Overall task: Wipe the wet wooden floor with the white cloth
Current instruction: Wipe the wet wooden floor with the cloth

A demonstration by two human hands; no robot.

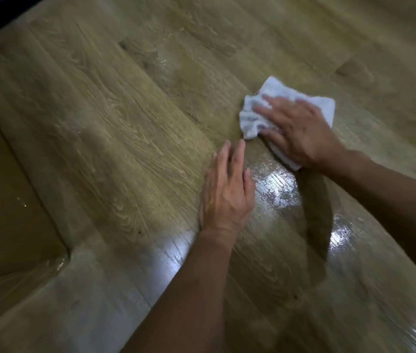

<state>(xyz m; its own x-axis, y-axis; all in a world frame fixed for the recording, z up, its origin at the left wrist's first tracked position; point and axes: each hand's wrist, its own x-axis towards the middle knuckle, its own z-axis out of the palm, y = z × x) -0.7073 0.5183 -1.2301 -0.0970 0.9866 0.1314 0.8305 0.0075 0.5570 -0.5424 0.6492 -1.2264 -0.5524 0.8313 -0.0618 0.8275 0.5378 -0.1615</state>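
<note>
The wooden floor [115, 138] spreads bare and open on every side of both hands, its planks running diagonally. Well to the left of the left hand [226, 192] a brown raised edge [5, 200] cuts across the planks and ends in a corner; a dark strip closes the far left corner of the view. Shiny wet patches [278, 189] lie just right of the left hand and nearer the body than the right hand [301, 133], between the two forearms, with more glare under the right forearm.

The white cloth [255, 118] lies crumpled flat on the floor under the right hand, its edges showing beyond the fingertips and on both sides. The right hand is open, palm down, fingers spread and pressing on the cloth, not curled around it. The left hand is also open and flat, fingers together, resting palm down on bare floor just short of the cloth's near corner. Both forearms reach forward, bare.
</note>
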